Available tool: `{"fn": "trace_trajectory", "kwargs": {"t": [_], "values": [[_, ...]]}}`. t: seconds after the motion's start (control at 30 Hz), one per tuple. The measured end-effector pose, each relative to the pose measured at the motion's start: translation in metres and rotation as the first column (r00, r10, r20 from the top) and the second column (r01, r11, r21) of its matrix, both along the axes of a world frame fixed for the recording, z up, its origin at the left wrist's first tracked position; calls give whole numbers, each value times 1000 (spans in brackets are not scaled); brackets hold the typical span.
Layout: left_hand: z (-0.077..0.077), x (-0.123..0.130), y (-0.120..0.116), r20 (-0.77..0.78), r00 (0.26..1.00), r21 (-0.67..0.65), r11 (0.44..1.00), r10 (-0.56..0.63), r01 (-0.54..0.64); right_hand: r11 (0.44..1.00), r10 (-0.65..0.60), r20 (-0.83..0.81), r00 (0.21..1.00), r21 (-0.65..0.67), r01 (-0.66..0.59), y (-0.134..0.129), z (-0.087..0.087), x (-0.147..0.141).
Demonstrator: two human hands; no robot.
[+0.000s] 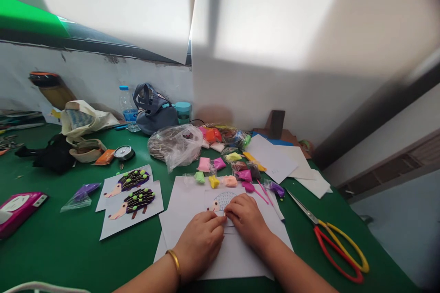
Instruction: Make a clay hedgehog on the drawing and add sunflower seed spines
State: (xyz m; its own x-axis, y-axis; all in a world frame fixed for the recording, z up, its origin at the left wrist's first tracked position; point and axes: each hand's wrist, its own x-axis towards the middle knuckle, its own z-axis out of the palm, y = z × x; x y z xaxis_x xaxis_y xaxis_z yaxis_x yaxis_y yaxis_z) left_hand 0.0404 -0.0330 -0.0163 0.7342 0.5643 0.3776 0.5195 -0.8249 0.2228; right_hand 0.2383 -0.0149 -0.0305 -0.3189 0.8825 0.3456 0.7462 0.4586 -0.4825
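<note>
White paper lies on the green table, with a small hedgehog picture on it. The picture has a blue scaly body and a peach face. My left hand, with a gold bangle at its wrist, rests below the picture, its fingers bent together. Just right of it, my right hand pinches at the picture's lower edge, fingertips almost touching the left ones. Whatever sits between the fingertips is too small to make out. Beyond the hands lie clay packets, among them a yellow one and a peach one.
Large scissors with red and yellow handles lie at right. Two finished hedgehog cards are at left, near a purple clay packet and a magenta box. A plastic bag, bottle and blue bag stand behind.
</note>
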Motion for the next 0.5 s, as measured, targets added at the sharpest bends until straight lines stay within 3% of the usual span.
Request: {"fn": "trace_trajectory", "kwargs": {"t": [0.33,0.5], "values": [[-3,0,0,37,999,-41,999,9,-8,998,20,-38,999,56,-18,-10,7,9],[-2,0,-1,63,998,-36,999,18,-16,997,30,20,999,75,-31,-24,11,8]]}}
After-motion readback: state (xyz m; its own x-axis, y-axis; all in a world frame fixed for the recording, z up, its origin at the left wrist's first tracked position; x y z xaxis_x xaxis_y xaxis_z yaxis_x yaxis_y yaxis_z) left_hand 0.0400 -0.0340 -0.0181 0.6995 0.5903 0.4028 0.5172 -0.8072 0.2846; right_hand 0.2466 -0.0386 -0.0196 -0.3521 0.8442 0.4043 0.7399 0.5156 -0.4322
